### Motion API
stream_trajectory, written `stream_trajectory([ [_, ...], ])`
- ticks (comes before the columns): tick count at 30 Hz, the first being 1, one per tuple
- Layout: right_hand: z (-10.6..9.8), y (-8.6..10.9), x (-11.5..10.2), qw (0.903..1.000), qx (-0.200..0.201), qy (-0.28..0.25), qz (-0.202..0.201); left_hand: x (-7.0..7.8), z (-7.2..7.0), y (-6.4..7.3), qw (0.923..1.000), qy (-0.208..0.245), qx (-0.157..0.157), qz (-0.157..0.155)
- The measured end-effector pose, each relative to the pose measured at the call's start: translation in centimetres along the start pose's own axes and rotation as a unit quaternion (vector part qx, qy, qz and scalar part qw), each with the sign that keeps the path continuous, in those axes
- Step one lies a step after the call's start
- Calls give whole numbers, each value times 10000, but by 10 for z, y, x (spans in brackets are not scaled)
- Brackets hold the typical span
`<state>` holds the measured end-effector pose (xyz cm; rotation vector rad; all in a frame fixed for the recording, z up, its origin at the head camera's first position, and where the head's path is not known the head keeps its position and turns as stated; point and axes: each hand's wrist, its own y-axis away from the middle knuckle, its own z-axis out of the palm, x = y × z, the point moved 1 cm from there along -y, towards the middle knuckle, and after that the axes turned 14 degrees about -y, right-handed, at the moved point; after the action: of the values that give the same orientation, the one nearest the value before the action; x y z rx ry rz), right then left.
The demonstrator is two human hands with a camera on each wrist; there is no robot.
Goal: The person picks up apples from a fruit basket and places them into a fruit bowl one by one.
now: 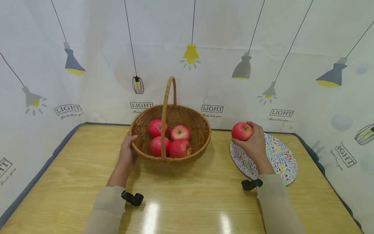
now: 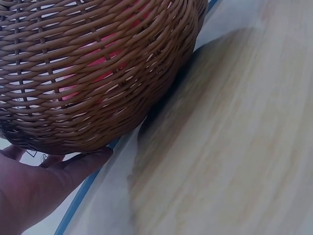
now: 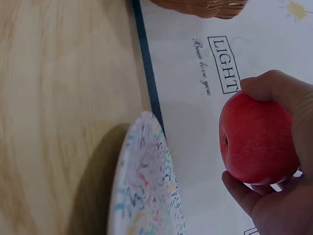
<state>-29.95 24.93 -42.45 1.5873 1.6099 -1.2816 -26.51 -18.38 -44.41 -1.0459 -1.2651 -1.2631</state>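
A brown wicker basket (image 1: 201, 136) with a tall arched handle holds several red apples (image 1: 180, 148). My left hand (image 1: 128, 151) grips its left side, with the thumb over the rim. In the left wrist view, the fingers lie against the woven wall (image 2: 98, 93), and red shows through the gaps. My right hand (image 1: 255, 143) holds a red apple (image 1: 241, 131) between thumb and fingers, raised above a round plate (image 1: 280, 156) with a colourful squiggle pattern. From the right wrist, the held apple (image 3: 257, 139) appears apart from the plate (image 3: 146, 186).
Both stand on a light wooden table (image 1: 187, 191) with a dark edge. Behind and at the sides hangs a white cloth (image 1: 222, 29) printed with lamps. A black camera mount is strapped to each wrist.
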Motion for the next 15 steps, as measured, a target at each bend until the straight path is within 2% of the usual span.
stream_trajectory([
  [15, -4, -4, 23, 9995, -2, 218, 240, -1, -2, 2, 9999, -81, -79, 42],
])
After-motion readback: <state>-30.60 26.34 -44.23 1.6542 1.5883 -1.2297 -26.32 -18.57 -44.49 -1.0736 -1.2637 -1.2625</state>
